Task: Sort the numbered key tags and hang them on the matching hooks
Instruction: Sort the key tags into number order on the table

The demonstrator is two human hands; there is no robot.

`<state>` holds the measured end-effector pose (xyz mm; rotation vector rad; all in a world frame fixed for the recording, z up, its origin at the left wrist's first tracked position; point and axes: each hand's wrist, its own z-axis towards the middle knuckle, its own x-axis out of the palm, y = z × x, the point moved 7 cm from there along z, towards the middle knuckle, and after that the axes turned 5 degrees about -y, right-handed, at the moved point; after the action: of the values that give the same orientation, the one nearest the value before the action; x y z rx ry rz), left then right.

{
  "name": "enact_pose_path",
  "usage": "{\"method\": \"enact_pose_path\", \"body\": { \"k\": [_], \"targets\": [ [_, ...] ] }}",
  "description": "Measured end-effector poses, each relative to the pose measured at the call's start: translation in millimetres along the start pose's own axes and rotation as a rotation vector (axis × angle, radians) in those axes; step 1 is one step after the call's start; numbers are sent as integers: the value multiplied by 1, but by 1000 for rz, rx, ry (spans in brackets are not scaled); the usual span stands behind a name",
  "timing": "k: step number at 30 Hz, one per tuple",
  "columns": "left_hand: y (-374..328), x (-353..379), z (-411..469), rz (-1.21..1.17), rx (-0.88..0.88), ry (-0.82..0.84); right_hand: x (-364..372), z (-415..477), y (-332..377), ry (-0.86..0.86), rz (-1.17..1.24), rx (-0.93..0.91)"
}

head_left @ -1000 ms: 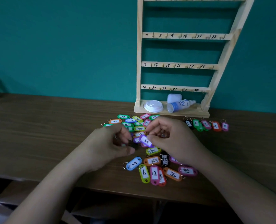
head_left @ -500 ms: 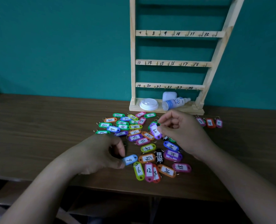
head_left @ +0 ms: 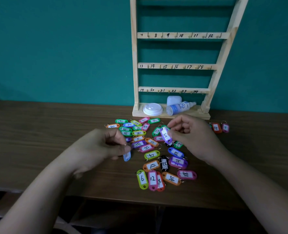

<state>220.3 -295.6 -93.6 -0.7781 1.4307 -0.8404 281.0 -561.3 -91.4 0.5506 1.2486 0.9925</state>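
Pinching a purple tag [head_left: 165,135] marked 5, right hand [head_left: 190,135] hovers over the pile of tags [head_left: 150,149] on the table [head_left: 38,141]. Left hand [head_left: 102,147] grips a blue tag [head_left: 127,156] by its ring, at 9 o'clock of the pile. Wooden rack [head_left: 173,66] stands at 12 o'clock.

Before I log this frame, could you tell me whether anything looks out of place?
Yes: a spray bottle lies on its side on the wooden rack base, beside a white lid; neither belongs with key tags.
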Motion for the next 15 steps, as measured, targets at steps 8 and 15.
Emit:
{"method": "enact_pose_path", "body": {
  "k": [8, 15],
  "targets": [
    [-22, 15, 12, -187, 50, -131, -27, 2, -20, -69, -6, 72],
    [-56, 52, 23, -17, 130, -156, -93, 10, -73, -295, -41, 238]
  ]
}}
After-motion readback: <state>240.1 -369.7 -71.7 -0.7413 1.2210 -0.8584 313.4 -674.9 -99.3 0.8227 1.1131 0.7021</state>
